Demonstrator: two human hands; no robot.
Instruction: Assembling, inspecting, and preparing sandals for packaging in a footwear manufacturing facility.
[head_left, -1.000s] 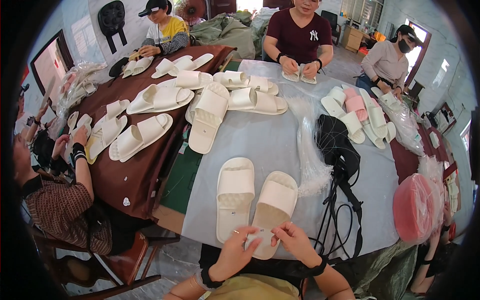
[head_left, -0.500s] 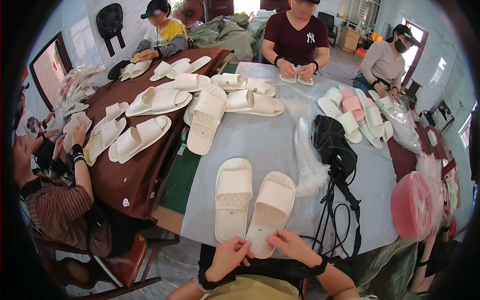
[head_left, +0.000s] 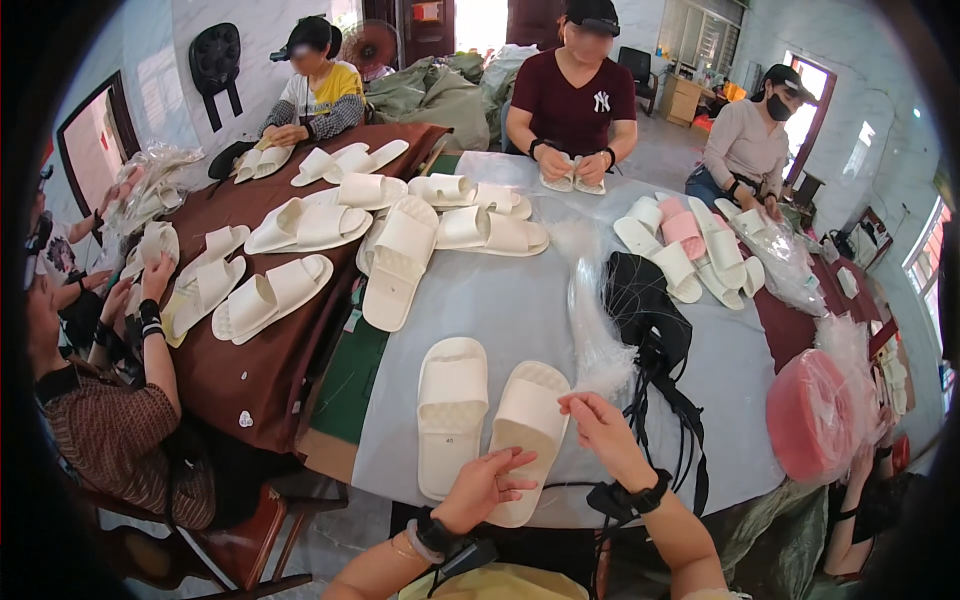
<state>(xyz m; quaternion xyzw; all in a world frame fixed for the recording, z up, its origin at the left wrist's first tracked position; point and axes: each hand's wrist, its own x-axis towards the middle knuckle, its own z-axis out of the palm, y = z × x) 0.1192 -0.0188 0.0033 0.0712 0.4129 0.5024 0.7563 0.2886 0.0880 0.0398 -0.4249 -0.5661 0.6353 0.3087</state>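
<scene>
A pair of white slippers lies side by side on the grey-covered table in front of me, soles down and toes pointing away. My left hand is over the heel end of the right slipper, its fingers apart and nothing visible in them. Beside that slipper's strap, on its right edge, my right hand has thumb and forefinger pressed together; anything between them is too small to make out. The left slipper lies flat, with neither hand on it.
Beyond the pair, several more white slippers are heaped. Clear plastic strands and a black bag with straps lie to the right, near a pink roll in plastic. Co-workers handle slippers around the brown-covered table and the grey one.
Both hands have left the right slipper's heel edge. My right hand has risen to the strap's side, and my left hand has opened over the heel. The view has shifted slightly.
</scene>
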